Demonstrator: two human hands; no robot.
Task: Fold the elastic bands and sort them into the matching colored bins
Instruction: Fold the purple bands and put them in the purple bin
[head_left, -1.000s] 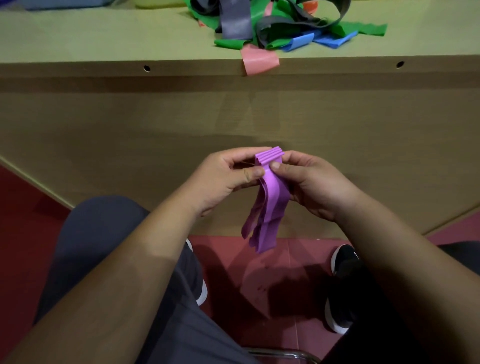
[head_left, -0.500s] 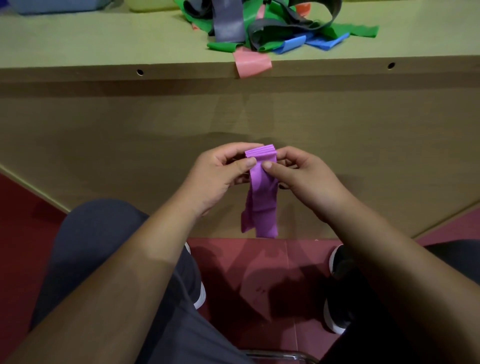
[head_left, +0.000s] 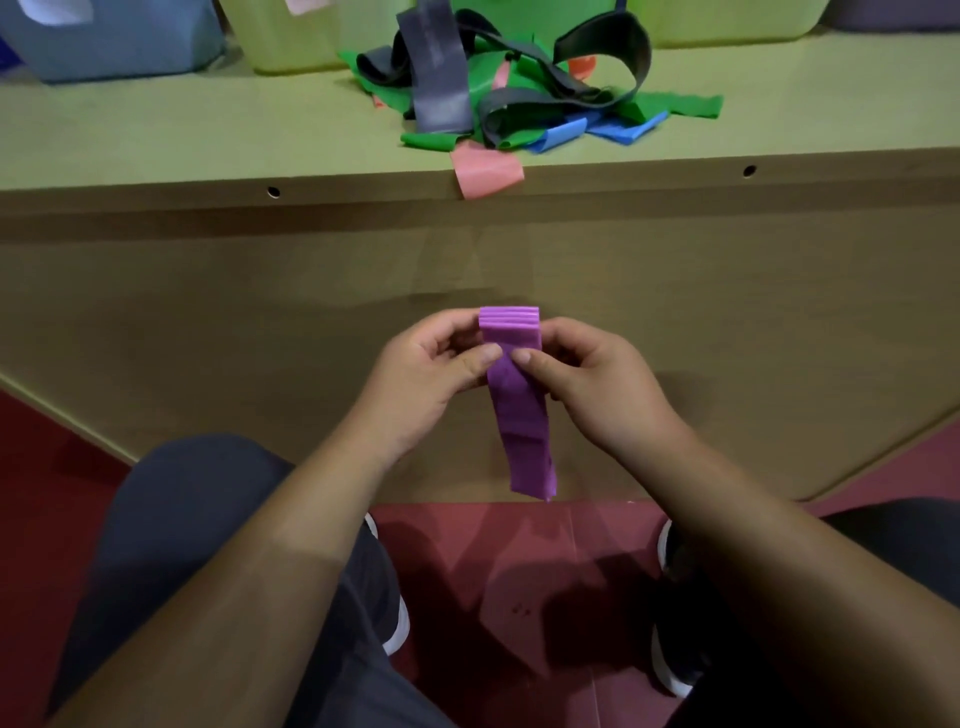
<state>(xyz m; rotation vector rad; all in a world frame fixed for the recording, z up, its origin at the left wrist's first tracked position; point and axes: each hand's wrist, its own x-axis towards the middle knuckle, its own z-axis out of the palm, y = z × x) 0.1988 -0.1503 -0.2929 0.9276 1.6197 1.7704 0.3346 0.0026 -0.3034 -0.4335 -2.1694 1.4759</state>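
Observation:
A purple elastic band (head_left: 519, 410), folded into several layers, hangs in front of the table's side panel. My left hand (head_left: 436, 369) pinches its upper left edge with the thumb on the front. From the other side my right hand (head_left: 587, 384) pinches the upper right edge. The stacked fold edges show at the top, and the free end dangles below my hands. On the table above lies a pile of loose bands (head_left: 519, 93) in green, grey, blue and pink. One pink band (head_left: 485, 174) droops over the table edge.
A blue bin (head_left: 119, 47) stands at the back left of the table (head_left: 156, 140), and yellow-green bins (head_left: 291, 41) stand beside and behind the pile. My knees and shoes sit below on the red floor (head_left: 519, 597).
The hanging purple layers have been drawn together into one flat, neat strip. Both hands stayed in place. My view tilted up, showing more of the table and the bins.

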